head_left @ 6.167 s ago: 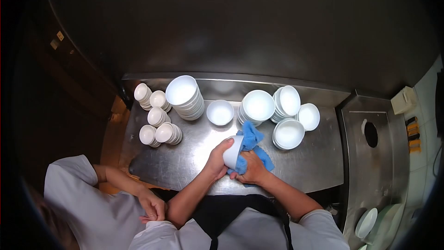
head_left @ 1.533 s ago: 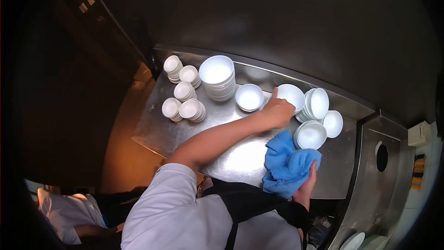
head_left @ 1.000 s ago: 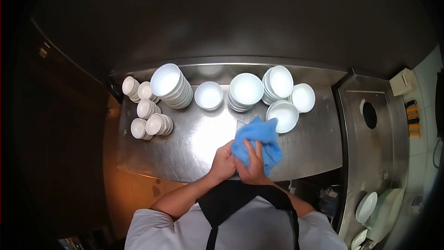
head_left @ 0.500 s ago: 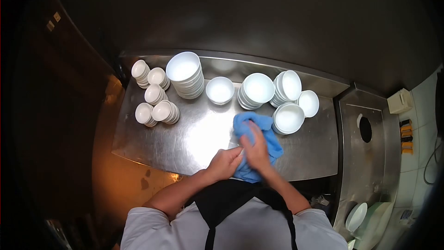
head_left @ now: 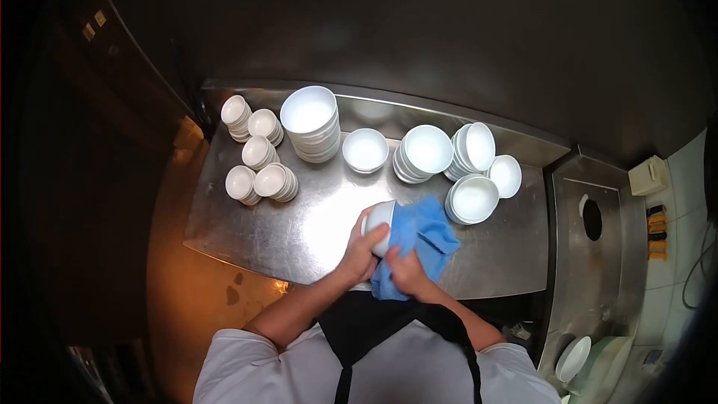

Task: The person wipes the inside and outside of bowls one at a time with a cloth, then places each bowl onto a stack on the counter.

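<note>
Seen from the head camera, a white bowl [head_left: 379, 226] is held over the near part of a steel counter [head_left: 501, 254], tipped onto its side between a person's two bare hands. The left hand [head_left: 353, 258] is wrapped around the outside, thumb pressed along the wall and fingers behind, while the right hand [head_left: 409, 274] meets a blue cloth [head_left: 434, 238] at the open side; blur leaves it impossible to tell whether those fingers pinch the fabric or merely press it. The bowl looks light but rigid, probably glazed ceramic or hard plastic, smooth enough to slip if damp and, if ceramic, liable to chip at the rim. Its outer wall near the foot appears the surest hold, with the thumb opposite the fingers; the cloth looks soft and limp, easily gathered anywhere. The foot faces the person's left, the mouth right, into the cloth. Being round, the bowl shows no long side; its foot-to-mouth axis lies roughly crosswise, left to right. Stacked bowls [head_left: 310, 131] stand behind.
</note>
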Demonstrator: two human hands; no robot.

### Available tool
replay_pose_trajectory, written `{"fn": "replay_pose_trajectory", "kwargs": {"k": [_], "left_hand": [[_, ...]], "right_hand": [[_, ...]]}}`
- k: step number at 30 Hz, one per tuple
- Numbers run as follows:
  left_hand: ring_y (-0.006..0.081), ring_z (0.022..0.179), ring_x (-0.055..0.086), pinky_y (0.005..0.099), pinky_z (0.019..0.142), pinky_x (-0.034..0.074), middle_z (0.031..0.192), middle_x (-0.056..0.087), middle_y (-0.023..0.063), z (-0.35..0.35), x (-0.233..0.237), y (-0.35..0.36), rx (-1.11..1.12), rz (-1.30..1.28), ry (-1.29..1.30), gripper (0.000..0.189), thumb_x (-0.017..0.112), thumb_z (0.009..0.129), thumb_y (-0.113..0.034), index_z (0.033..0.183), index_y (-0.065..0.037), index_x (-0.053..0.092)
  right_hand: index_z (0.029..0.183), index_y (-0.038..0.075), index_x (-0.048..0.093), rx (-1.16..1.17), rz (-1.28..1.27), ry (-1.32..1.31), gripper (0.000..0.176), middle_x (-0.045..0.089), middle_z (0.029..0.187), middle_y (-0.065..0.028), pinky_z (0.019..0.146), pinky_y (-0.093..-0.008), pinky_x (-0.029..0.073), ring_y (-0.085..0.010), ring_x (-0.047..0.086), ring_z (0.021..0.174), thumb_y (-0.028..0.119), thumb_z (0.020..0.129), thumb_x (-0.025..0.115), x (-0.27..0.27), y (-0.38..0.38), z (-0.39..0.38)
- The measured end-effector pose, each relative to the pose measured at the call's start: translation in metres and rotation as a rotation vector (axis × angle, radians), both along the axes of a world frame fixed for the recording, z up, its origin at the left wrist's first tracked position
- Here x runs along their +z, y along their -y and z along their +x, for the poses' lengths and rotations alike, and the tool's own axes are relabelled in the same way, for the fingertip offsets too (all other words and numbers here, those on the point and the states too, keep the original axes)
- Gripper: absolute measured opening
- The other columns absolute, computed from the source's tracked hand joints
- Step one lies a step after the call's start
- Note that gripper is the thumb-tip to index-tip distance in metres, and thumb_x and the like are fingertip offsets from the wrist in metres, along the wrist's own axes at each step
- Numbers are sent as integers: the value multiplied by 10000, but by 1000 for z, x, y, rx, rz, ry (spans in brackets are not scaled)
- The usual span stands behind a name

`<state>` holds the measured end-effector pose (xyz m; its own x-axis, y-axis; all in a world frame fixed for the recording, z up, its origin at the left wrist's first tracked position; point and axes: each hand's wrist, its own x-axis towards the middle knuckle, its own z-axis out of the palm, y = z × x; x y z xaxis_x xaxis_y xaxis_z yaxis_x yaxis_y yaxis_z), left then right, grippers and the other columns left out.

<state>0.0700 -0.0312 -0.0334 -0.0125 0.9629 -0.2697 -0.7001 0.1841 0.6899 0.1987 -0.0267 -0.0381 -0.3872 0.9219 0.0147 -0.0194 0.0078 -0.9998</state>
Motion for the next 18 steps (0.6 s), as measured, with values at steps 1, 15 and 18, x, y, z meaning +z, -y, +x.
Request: {"fn": "replay_pose_trajectory", "kwargs": {"k": [1,15,18], "left_hand": [[273,1141,577,423,1037,426,1247,582,145,-7,-4,-4,-72,-39,56,572,545,920,-351,1373,-14,450],[277,1082,610,442,907,517,1231,603,153,-36,-4,-24,-348,-219,361,517,378,995,-478,1280,-79,540],[247,986,638,361,764,545,1133,636,157,-26,4,-15,-180,-101,-59,448,573,936,-337,1268,-37,536]], "right_hand": [[1189,-3,587,115,202,107,443,633,1110,-185,937,-387,443,-312,601,1036,383,972,574,1,5,0],[1263,4,530,437,1017,555,668,555,1247,-232,1070,-535,353,-412,523,1199,423,782,730,8,-38,14],[1274,30,527,481,781,535,648,547,1239,-238,1055,-541,343,-428,490,1214,409,789,729,-16,-36,16]]}}
